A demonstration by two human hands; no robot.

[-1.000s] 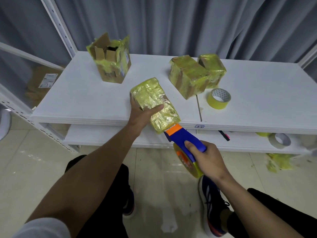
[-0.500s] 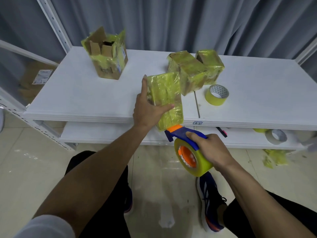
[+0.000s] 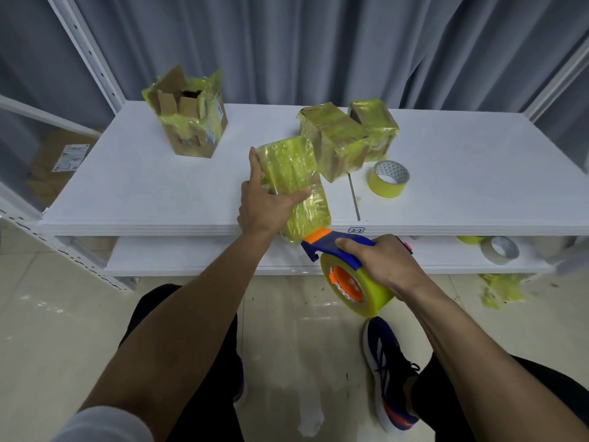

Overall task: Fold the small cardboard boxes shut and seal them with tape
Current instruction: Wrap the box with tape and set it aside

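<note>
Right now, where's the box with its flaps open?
Head view: the open box stands back left on the white shelf, left of the left hand.

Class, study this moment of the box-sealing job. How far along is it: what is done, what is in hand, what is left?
Done: the taped box and its neighbour at the back of the shelf look sealed. In hand: the left hand grips a tape-wrapped box while the right hand holds the tape dispenser at its near end. Left: the open box at the back left, flaps up.
</note>
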